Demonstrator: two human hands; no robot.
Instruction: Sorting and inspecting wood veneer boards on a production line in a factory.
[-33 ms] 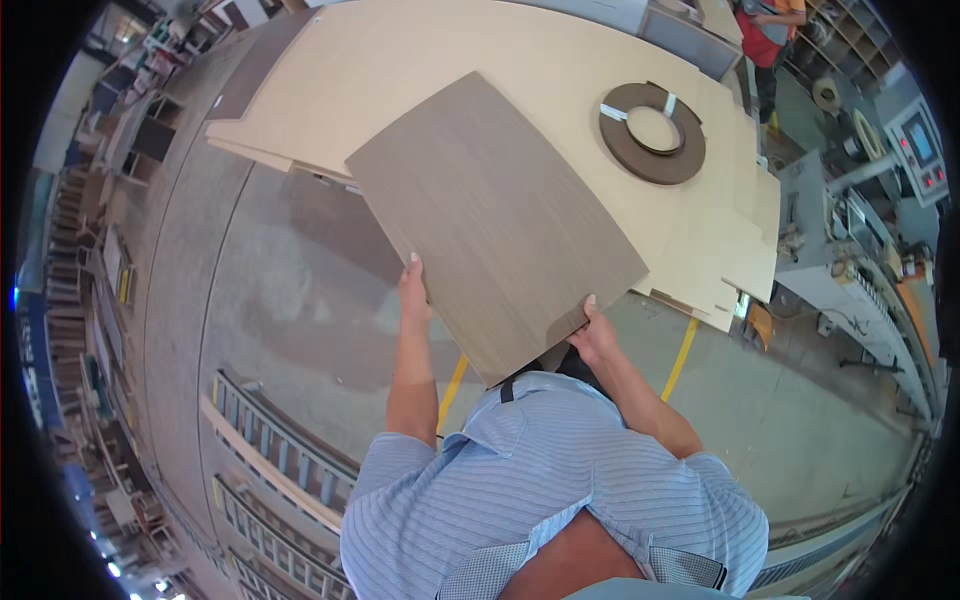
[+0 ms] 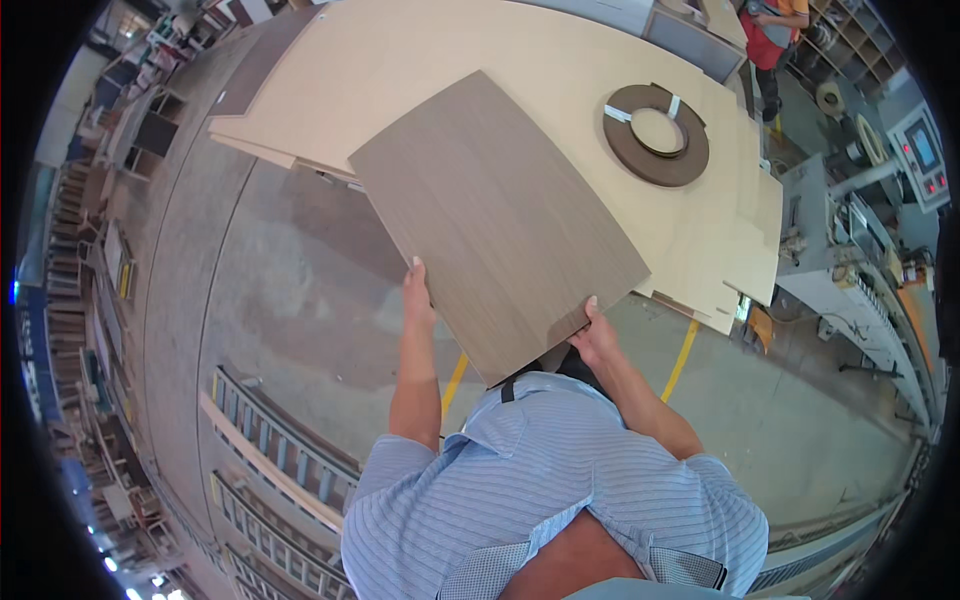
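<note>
Both hands hold a grey-brown board over the tabletop edge

Grey-brown wood-grain board (image 2: pixel 495 220) sits in centre frame, tilted, its far end lying over the pale tabletop (image 2: pixel 400 70), its near corner out past the tabletop edge toward the person. Left hand (image 2: pixel 418 295) grips the board's lower-left edge, fingers up along it, grip closed on the board. Right hand (image 2: pixel 597 335) grips the lower-right edge near the bottom corner, thumb on top, grip also closed on the board. Both bare forearms come up from the blue striped shirt (image 2: pixel 540 490) at bottom centre. Dark brown roll of edge strip (image 2: pixel 655 135) lies flat on the tabletop, upper right, just beyond the board's far right corner, apart from it. Another person in a red top (image 2: pixel 775 35) stands at the top right. Grey machine (image 2: pixel 860 230) along the right edge. Concrete floor (image 2: pixel 290 290) left of centre, yellow line (image 2: pixel 683 358) on it lower right
</note>
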